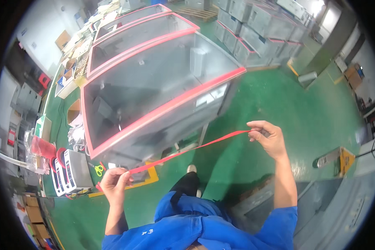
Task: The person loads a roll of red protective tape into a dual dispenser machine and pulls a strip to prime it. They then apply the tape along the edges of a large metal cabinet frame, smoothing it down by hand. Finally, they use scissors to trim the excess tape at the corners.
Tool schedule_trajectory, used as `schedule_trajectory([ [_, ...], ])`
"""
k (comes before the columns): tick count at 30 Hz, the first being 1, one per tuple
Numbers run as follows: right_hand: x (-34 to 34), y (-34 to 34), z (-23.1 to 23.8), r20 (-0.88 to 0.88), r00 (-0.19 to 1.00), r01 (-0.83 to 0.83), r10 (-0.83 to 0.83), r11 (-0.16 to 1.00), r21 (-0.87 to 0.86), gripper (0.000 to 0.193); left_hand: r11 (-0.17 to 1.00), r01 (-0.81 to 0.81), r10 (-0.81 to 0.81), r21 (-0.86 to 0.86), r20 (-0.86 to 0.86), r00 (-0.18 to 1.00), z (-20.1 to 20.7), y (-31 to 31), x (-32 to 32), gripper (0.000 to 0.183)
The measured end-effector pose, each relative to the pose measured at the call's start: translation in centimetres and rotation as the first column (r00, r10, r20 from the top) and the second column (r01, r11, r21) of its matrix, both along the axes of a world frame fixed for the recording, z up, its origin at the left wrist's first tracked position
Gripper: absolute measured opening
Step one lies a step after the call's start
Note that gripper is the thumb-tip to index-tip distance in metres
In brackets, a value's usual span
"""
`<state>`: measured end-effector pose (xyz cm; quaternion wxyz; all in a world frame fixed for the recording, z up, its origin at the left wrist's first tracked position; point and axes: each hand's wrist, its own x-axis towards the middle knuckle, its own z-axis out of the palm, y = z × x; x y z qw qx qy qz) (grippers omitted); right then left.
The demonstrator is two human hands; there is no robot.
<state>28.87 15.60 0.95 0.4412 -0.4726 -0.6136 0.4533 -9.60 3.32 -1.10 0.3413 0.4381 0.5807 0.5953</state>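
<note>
A length of red tape (187, 151) stretches between my two hands, slightly twisted along its middle. My left hand (116, 182) pinches its lower left end, and a short red tail shows past the fingers. Higher and to the right, my right hand (267, 136) holds the other end between thumb and fingers. Just beyond the tape stands a large grey metal cabinet (162, 112) with an open top. Red strip runs along its rim, framing a dark interior. The tape hangs apart from that rim, in front of the cabinet's near side.
More red-edged cabinets (141, 39) line up behind. Left are white electrical boxes (77, 173), green-handled scissors (98, 169) and a red roll in plastic (43, 148). Stacked grey cabinets (258, 33) stand at the far right. A pallet jack (335, 160) is at right on the green floor (308, 112).
</note>
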Motion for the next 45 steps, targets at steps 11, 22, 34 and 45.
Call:
schedule_trajectory([
  [11, 2.5, 23.9, 7.8, 0.174, 0.963, -0.236, 0.207, 0.957, 0.169, 0.008, 0.926, -0.068, 0.118, 0.371, -0.114, 0.987, 4.5, 16.5, 4.8, 0.003],
  [22, -5.4, 45.4, 5.5, 0.091, 0.766, -0.635, 0.637, 0.771, -0.053, 0.012, 0.865, -0.481, 0.500, 0.147, -0.151, 0.853, 5.2, 21.2, 11.9, 0.006],
  [34, -11.6, 56.4, 5.4, 0.325, 0.197, -0.956, 0.925, 0.254, -0.144, 0.010, 0.623, -0.751, 0.779, -0.218, 0.259, 0.571, 6.0, 25.3, 29.7, 0.003],
  [45, -14.1, 58.0, 5.3, 0.539, -0.128, -0.991, 0.833, -0.082, -0.108, 0.011, 0.548, -0.691, 0.836, -0.473, 0.336, 0.433, 6.0, 27.9, 36.7, 0.011],
])
